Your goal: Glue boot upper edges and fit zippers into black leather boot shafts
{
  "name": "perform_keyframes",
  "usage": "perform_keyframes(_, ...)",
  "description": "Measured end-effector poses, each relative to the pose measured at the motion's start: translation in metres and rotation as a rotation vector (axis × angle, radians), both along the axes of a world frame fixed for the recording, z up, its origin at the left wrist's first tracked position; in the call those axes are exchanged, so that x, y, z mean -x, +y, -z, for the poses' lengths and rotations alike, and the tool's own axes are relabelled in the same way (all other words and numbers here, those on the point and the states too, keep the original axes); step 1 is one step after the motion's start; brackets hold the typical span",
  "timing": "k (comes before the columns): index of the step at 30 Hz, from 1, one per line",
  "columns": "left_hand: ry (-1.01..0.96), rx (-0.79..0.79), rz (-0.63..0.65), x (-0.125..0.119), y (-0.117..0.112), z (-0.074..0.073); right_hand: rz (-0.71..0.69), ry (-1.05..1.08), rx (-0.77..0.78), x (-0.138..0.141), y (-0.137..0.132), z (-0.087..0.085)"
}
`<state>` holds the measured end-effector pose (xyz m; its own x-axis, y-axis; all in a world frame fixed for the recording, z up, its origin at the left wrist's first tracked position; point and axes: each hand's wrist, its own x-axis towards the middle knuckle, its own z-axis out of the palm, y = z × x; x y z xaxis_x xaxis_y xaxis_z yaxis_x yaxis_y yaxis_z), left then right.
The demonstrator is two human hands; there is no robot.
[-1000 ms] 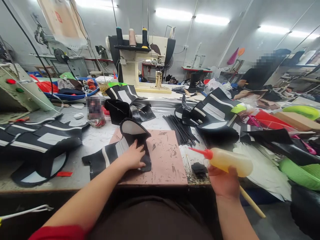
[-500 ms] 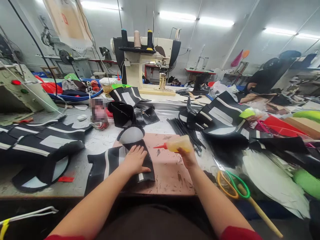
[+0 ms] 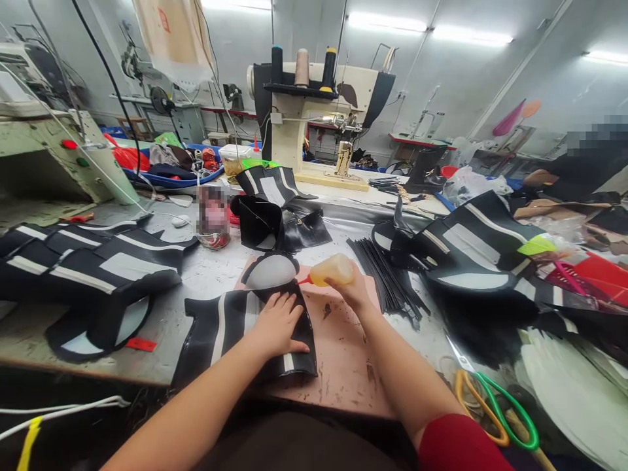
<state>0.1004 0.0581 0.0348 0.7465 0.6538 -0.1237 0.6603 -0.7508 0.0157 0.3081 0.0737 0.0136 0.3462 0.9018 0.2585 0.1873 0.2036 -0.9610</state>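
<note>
My left hand (image 3: 279, 322) lies flat, fingers spread, on a black boot upper with white stripes (image 3: 230, 327) spread over a pink work board (image 3: 338, 347). My right hand (image 3: 350, 288) grips a yellow squeeze bottle with a red nozzle (image 3: 330, 269). The nozzle points left, close to the upper's curved edge just above my left hand's fingertips. The nozzle's tip is partly hidden against the black material.
More striped black uppers lie at the left (image 3: 88, 268), behind the board (image 3: 279, 209) and at the right (image 3: 471, 242). A bundle of black strips (image 3: 387, 275) lies right of the board. Green-and-yellow scissors (image 3: 490, 399) sit at the near right. A sewing machine (image 3: 318, 111) stands behind. A person sits far right.
My right hand has carried the bottle from the near right across to the upper's top edge. My left hand has stayed pressed on the upper. The view has shifted left.
</note>
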Motion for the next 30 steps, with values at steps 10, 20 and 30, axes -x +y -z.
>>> perform_keyframes(10,-0.016,-0.018,0.014,0.0,0.001,0.003,-0.024,-0.019,0.025,-0.003,-0.004,-0.01)
perform_keyframes(20,-0.061,-0.03,0.014,0.0,0.002,0.009,-0.025,0.097,0.096,-0.005,-0.023,-0.019)
perform_keyframes(30,-0.015,-0.018,0.012,-0.003,0.0,0.001,-0.061,0.15,0.091,-0.017,-0.047,-0.01)
